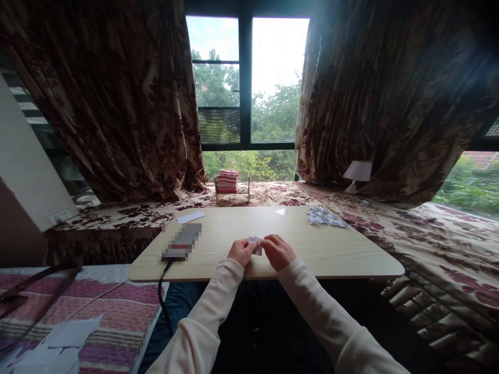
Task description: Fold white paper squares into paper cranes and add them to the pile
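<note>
- Several white sheets (68,332) lie loose on a striped blanket (117,311) at 8 o'clock, off the table (331,249) but, it seems, within the left arm's reach.
- One dark device (182,241) sits at 10 o'clock on the table. Its cable (161,291) drops over the near edge, so the device probably stays on that side.
- One white slip (191,216) lies beyond the device at 11 o'clock, apart from the hands.
- Left hand (241,252) pinches the left edge of a small paper (255,244), with its heel resting on the table near the front edge.
- That paper is held just above the tabletop between both hands, at 6 o'clock on the table and close to the body.
- Right hand (277,252) grips the paper's right edge, fingers curled. The two-sided pinch looks meant to keep so small a piece steady.
- One pale scrap (280,211) lies at 12 o'clock by the far edge.
- Many small folded pieces form a pile (325,217) at 1 o'clock, well apart from the hands.
- One lamp (358,171) stands beyond the table at 2 o'clock.
</note>
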### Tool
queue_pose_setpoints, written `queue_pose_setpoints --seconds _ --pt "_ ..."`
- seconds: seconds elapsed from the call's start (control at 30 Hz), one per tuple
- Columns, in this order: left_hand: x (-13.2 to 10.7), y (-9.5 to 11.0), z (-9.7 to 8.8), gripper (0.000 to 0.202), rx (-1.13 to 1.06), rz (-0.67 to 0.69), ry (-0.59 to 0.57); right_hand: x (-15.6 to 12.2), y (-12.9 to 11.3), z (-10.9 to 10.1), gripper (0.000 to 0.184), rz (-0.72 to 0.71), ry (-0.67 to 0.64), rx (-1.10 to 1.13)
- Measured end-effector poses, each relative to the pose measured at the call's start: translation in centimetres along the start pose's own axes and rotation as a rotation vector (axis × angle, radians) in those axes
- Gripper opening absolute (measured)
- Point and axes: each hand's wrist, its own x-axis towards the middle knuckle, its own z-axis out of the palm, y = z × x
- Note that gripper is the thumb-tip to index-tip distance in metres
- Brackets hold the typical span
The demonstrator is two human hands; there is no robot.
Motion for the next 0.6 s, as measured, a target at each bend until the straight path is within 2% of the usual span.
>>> queue_pose_setpoints --seconds 0.4,0.6 --pt "0.13 -0.68 0.40 0.025 -0.033 0.030 0.026 -0.06 0.09 0.23 0.021 0.095 -0.026 0.107" --pt "-0.37 -0.39 0.19 0.026 0.011 0.057 0.107 0.07 0.11 0.75 0.016 0.304 0.007 0.215"
